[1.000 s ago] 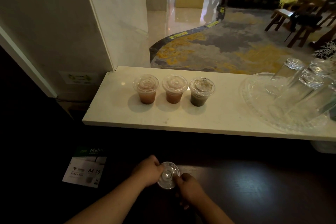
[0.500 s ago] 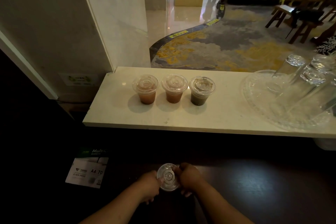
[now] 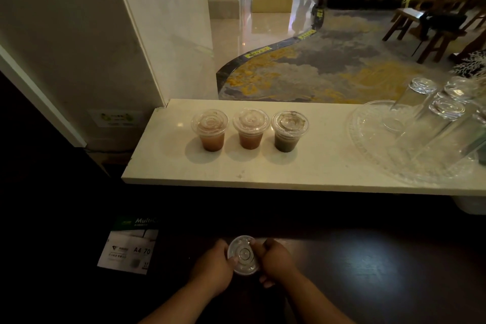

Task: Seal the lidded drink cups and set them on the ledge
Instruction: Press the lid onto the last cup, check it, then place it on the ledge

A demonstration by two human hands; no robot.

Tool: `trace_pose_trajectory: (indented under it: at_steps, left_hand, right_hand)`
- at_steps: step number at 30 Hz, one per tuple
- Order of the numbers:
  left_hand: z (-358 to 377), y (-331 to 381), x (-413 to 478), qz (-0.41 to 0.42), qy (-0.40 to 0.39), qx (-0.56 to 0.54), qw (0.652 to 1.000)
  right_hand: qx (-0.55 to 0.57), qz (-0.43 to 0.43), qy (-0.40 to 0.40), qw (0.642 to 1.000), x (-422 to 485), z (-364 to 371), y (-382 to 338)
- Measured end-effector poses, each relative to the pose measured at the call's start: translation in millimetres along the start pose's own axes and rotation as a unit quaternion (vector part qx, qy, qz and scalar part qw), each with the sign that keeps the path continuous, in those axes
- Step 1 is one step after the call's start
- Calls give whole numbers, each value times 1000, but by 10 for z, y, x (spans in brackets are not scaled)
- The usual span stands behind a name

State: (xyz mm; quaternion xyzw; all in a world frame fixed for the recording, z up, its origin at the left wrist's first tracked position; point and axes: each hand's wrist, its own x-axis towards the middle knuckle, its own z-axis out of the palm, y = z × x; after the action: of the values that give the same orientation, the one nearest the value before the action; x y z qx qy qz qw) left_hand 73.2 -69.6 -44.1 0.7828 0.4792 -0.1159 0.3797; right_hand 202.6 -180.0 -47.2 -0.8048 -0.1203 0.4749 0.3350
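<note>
Three lidded clear cups stand in a row on the pale stone ledge (image 3: 289, 173): a light brown drink (image 3: 210, 130), a reddish-brown drink (image 3: 250, 129) and a dark drink (image 3: 289, 131). Down on the dark counter, a fourth cup with a clear lid (image 3: 243, 254) sits between my hands; its contents are hidden in the dark. My left hand (image 3: 210, 265) grips its left side with the thumb on the lid rim. My right hand (image 3: 276, 262) grips its right side, fingers curled over the lid edge.
A large clear glass tray (image 3: 368, 139) with several upturned glasses (image 3: 444, 110) fills the ledge's right end. A paper ream wrapper (image 3: 128, 247) lies on the dark counter (image 3: 381, 271) at the left. A wall pillar (image 3: 79, 47) rises at the ledge's left end.
Both hands have shifted around the lid's rim, closing in on the cup from each side. The three cups on the ledge have not moved.
</note>
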Motion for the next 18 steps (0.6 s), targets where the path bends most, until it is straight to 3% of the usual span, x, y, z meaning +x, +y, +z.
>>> trace_pose_trajectory:
  at_steps: [4,9,14,18]
  left_hand:
    - [9,75,-69,92,49,37,994]
    - [68,362,-30,231,49,203,950]
    - [231,415,120,236,-11,281,930]
    - [344,344,142,227,10,297,927]
  right_hand:
    - [22,2,9,1000,-42,6,72]
    - [147,56,-1,988,24,27,275]
    - [404,140,-63,902,36,91,454]
    - [488,140,-106,855,-64,68,412]
